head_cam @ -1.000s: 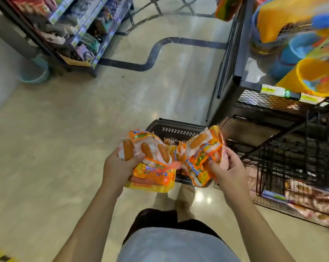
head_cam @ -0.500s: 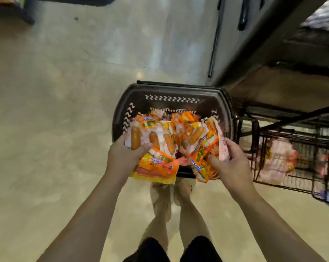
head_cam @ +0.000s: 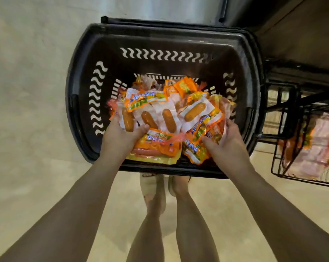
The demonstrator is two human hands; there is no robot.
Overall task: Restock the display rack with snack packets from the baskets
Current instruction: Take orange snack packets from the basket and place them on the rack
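Two hands, both mine, both holding packets over one basket.

1. Left hand: gripping. My thumb lies across the front of the left bunch and my fingers are curled underneath, out of sight. The bunch is made up of clear and white sausage packets with orange headers, three sausages facing up, and a flat orange pack at the bottom.

2. Right hand: gripping. My thumb presses the near side of the right bunch and my fingers wrap its far edge. One sausage faces up on top, with orange and yellow wrappers fanned below it.

3. The two bunches touch at the middle. Both are held just above the basket's near half.

4. Basket: black plastic with wavy slots in its walls, standing on the floor directly in front of me.

5. Loose packets: the same orange kind, heaped on the basket's bottom toward the far wall and partly hidden by what I hold.

6. Display rack: black wire, just beside the basket on my right.

7. Racked packets: pale pink and orange, behind the wires; print too blurred to read.

8. Sandals: pale, on my feet, with the toes under the basket's near rim.
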